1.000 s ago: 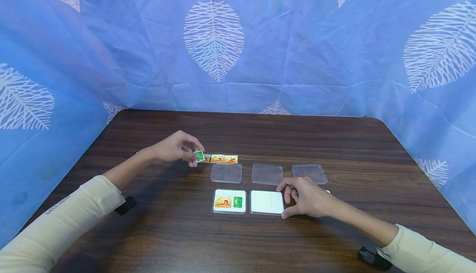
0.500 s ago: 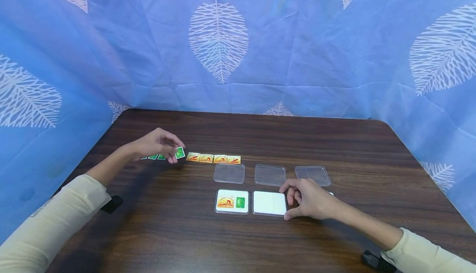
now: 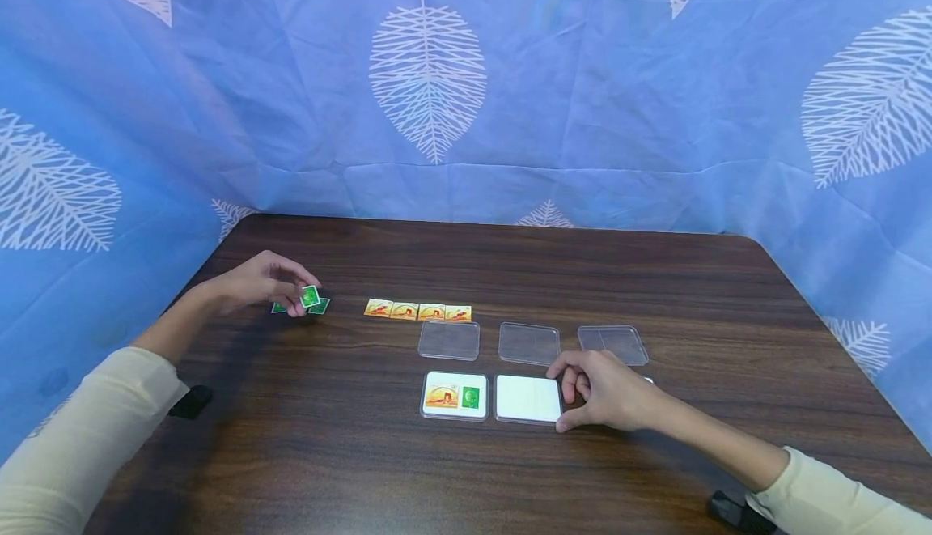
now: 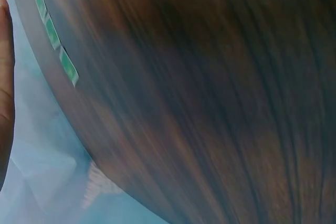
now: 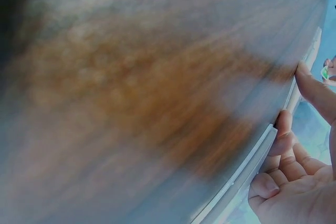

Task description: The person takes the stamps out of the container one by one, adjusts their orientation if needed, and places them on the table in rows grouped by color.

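My left hand (image 3: 264, 282) pinches a small green stamp (image 3: 310, 296) at the fingertips, over the far left of the table. Several more green stamps (image 3: 322, 306) lie under and beside these fingers; three of them (image 4: 68, 67) show in the left wrist view, where the held one is out of sight. My right hand (image 3: 604, 393) grips the right edge of a shallow clear case (image 3: 527, 399) with a white insert, thumb at its near corner and index finger at its far one. Left of it sits a like case (image 3: 455, 379) with an orange stamp (image 3: 441, 396) and a green stamp (image 3: 470, 397) on its insert.
A row of orange stamps (image 3: 417, 311) lies left of centre. Three clear lids, left (image 3: 449, 341), middle (image 3: 529, 343) and right (image 3: 612, 341), lie behind the cases. A white corner (image 3: 650, 380) shows past my right hand. Blue leaf-print cloth (image 3: 429, 187) surrounds the dark wooden table (image 3: 379, 470).
My left hand has moved left with the green stamp, away from the orange row to above the other green stamps. My right hand has kept its place at the middle case.
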The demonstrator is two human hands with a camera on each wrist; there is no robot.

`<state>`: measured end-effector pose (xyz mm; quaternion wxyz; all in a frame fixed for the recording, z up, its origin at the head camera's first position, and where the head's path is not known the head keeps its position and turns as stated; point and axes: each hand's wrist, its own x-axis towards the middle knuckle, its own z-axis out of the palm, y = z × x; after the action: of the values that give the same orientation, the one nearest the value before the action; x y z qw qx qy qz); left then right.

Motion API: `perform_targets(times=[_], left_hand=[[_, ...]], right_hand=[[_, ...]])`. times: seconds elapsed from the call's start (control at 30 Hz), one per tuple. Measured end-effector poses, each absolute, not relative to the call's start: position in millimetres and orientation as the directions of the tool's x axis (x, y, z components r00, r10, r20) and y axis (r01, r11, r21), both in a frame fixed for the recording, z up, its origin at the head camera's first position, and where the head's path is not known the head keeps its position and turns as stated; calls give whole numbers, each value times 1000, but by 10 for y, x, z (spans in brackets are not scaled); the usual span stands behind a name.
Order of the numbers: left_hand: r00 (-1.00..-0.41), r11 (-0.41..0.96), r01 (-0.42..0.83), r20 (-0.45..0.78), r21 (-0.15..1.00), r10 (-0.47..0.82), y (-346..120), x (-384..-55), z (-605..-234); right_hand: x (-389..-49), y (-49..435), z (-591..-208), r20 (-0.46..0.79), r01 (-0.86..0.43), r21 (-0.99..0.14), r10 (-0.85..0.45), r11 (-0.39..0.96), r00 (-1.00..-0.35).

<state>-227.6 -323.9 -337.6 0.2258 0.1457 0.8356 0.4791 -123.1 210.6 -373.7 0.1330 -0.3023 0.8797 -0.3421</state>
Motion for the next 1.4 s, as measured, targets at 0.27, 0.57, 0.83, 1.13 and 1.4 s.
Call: perform_targets(times=[0.27, 0.57, 0.83, 1.13, 1.4], left_hand=[[-875, 551, -36, -293, 833, 385, -3495, -2271, -3352], [-880, 638, -20, -316, 770, 354, -3728, -2273, -3372], [-884, 696, -1, -325, 718, 335, -3822, -2272, -3373], [-915, 747, 44, -273, 664, 296, -3807, -2294, -3488], [-943, 801, 87, -210, 593, 257, -3738, -2303, -3553]], right_hand=[[-1235, 2103, -3731, -21, -442, -683, -620, 582, -784], [-1235, 2101, -3738, -27, -437, -683, -618, 586, -786], [-1228, 2110, -3737, -27, -435, -685, -618, 584, -786], [-1227, 2113, -3747, -32, -432, -685, -616, 587, -787], [-1231, 2119, -3743, -20, -446, -680, -623, 582, -782]])
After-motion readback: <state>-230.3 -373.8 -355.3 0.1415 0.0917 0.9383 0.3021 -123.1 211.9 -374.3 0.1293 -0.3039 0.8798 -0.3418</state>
